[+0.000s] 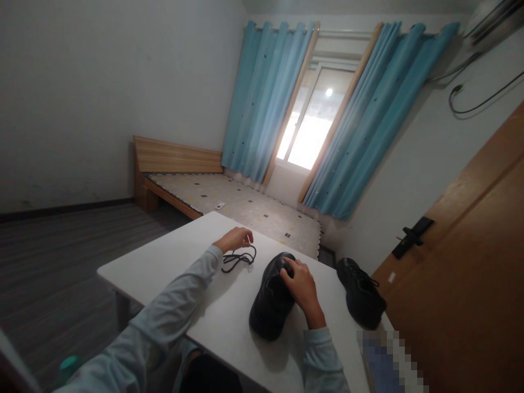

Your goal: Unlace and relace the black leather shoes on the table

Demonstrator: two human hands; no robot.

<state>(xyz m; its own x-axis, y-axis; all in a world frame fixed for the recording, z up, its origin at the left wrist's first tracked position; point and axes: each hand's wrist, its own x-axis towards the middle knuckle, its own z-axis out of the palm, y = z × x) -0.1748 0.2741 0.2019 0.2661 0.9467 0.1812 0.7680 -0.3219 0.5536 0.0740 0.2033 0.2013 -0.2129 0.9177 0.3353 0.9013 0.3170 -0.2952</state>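
A black shoe (pixel 270 305) lies on the white table (pixel 164 262) in front of me. My right hand (pixel 301 286) rests on its top, fingers curled over the upper. My left hand (pixel 235 239) reaches out past the shoe and pinches a black shoelace (pixel 239 258) that lies looped on the tabletop. A second black shoe (pixel 360 292), laced, stands at the table's right edge, apart from both hands.
A wooden bed (pixel 229 202) with a patterned mattress stands beyond the table, under a window with blue curtains (pixel 266 98). A brown door (pixel 462 262) with a black handle is close on the right. Grey floor spreads to the left.
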